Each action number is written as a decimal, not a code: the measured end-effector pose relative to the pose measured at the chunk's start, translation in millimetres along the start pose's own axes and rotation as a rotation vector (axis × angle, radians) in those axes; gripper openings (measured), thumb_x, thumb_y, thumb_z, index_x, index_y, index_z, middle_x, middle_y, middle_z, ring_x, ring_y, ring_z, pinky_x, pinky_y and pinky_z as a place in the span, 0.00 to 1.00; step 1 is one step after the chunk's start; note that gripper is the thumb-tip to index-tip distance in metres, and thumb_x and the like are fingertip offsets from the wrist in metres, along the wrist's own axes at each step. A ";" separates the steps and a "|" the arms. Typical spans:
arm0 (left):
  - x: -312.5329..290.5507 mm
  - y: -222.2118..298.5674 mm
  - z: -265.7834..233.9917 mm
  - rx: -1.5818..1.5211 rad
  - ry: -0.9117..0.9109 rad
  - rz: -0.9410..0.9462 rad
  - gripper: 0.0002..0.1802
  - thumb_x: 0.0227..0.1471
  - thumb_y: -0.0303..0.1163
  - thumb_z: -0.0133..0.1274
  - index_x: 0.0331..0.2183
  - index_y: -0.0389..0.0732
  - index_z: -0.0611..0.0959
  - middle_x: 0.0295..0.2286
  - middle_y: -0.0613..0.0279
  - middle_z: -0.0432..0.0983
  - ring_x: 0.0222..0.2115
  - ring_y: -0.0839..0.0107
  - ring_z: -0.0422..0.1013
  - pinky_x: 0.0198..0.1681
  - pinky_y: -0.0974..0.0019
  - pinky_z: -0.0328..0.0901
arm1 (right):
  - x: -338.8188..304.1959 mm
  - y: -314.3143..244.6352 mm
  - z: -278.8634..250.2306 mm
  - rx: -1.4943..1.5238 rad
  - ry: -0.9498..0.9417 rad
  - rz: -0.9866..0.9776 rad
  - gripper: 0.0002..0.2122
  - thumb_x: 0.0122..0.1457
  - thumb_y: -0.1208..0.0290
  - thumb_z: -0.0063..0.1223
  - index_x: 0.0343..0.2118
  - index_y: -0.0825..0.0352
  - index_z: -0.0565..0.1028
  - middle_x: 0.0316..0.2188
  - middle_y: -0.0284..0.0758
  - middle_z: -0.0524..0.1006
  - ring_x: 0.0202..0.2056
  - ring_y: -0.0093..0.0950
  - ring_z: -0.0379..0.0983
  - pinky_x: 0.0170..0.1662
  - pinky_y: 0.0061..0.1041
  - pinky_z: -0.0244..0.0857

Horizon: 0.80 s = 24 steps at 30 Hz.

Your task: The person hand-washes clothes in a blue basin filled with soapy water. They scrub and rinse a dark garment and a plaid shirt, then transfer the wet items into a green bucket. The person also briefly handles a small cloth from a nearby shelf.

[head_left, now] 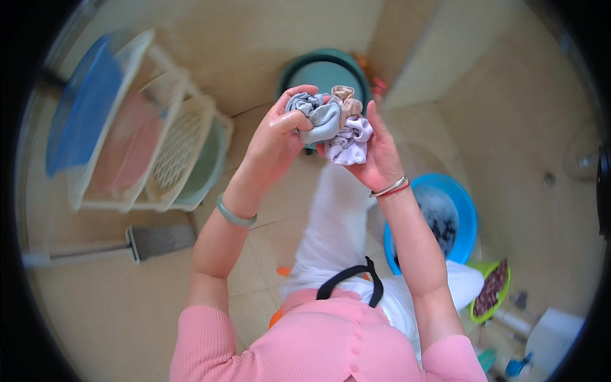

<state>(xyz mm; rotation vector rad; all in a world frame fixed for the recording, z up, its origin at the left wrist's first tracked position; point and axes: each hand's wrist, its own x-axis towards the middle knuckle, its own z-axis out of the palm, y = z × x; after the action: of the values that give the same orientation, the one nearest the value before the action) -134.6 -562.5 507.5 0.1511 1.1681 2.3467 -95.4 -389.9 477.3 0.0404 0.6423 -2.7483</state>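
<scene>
While left fingers [297, 121] grip grey cloth [323, 122], right fingers [378, 127] cupping lilac cloth [350, 143], floor [273, 239] between rack edge [191, 155] and trousers [336, 213]

Ribbed pink short-sleeved top [312, 344], white trousers [334, 223], pale-green bangle [231, 217], silvery bracelet [389, 187], thin red cord [400, 189].

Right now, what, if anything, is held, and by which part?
Left grip holds grey cloth by its left side; right grip, lilac cloth by its right; how beige cloth is held is unclear.
</scene>
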 end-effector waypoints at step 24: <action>66.4 -533.6 25.5 1.808 -1.128 -0.253 0.46 0.42 0.33 0.63 0.60 0.67 0.60 0.63 0.50 0.40 0.63 0.41 0.38 0.56 0.36 0.53 | -288.0 113.5 -451.5 -1.268 1.407 0.180 0.35 0.48 0.67 0.60 0.60 0.53 0.58 0.62 0.43 0.52 0.55 0.51 0.58 0.56 0.41 0.59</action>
<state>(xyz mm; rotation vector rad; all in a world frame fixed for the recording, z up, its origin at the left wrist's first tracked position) 25.9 -245.1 103.4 1.4629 1.8818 0.1073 193.3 -203.1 51.4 1.5884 2.2889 -1.2748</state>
